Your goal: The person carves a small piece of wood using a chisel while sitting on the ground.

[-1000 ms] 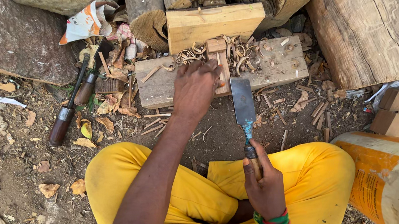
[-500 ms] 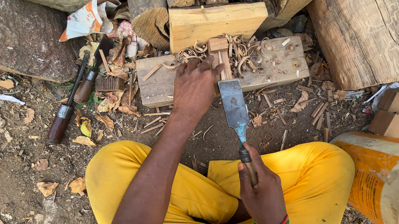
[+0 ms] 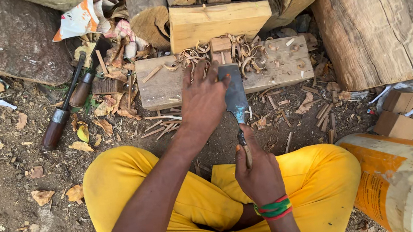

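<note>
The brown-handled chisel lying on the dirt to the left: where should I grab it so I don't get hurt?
Grab the brown-handled chisel by its fat wooden handle, the end nearest the yellow trousers. Come from above on that near side: it lies flat on the ground, and its dark metal shaft points away toward the wood scraps, where the sharp end likely is.

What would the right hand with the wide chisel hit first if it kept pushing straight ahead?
Probably the small wooden block on the grey plank: the right hand aims the flat steel chisel at it, though depth is hard to judge.
</note>
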